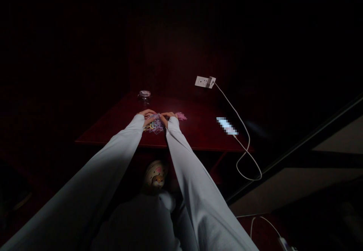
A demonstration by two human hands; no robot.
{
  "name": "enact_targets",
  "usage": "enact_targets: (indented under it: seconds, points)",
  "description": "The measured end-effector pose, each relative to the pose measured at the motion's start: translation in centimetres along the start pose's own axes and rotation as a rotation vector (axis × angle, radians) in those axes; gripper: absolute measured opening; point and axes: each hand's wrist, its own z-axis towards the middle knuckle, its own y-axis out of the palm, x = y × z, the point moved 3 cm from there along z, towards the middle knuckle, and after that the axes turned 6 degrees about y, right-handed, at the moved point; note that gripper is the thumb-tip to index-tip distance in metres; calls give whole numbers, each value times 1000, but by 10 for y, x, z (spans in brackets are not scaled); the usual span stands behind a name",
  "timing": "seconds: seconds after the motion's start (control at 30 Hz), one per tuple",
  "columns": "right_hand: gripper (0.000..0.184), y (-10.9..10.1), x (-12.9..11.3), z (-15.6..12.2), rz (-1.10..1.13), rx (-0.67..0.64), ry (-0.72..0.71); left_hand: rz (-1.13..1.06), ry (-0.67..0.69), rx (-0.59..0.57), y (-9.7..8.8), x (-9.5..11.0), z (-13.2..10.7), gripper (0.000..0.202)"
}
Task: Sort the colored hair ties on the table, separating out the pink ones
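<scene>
The left hand [148, 115] reaches in over a tangle of thin strands [155, 126], its fingers bent and partly spread; the right hand [168, 117] mirrors it from the other side, fingers curved and thumb lowered. The fingertips come close together at the far rim of the tangle. Whether either hand has a strand pinched cannot be told at this size and in this dim light.

Nearest the wearer are the pale sleeves [121, 141], and between them, below the table's front edge, a rounded patterned object [157, 173] half lost in shadow. The dark red table [195, 139] comes next, with the tangle lying near its front edge, between and under the hands. Lilac dominates, with some yellow. A pink bundle [182, 116] lies just beside the right hand.

Sorting through such fine strands would go best with light fingertip pinches: one hand steadying the mass while the other eases a single strand out along its length, since a hard tug would probably tighten any knots. Keeping the pink bundle apart from the pile should prevent mixing, and wrists held low would steady the fingers.

Off to the right lies a lit device [227, 126] with a white cable [238, 115]. Farther back stands a clear jar [145, 95], and beyond it a socket plate [200, 81] on the wall.
</scene>
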Motion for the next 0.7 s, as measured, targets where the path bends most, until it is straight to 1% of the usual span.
enact_targets:
  seconds: [0.13, 0.33, 0.53, 0.7]
  points:
    - [20, 1, 4, 2, -26, -12, -3, 16, -5, -24, -1, -1, 1, 53]
    - [31, 0, 8, 4, 16, 27, -4, 58, 3, -6, -1, -5, 2, 50]
    - [22, -1, 12, 5, 60, 61, 28, 70, 16, 7, -2, -6, 2, 49]
    - [27, -1, 14, 7, 121, 93, 43, 102, 5, 15, -1, -6, 3, 41]
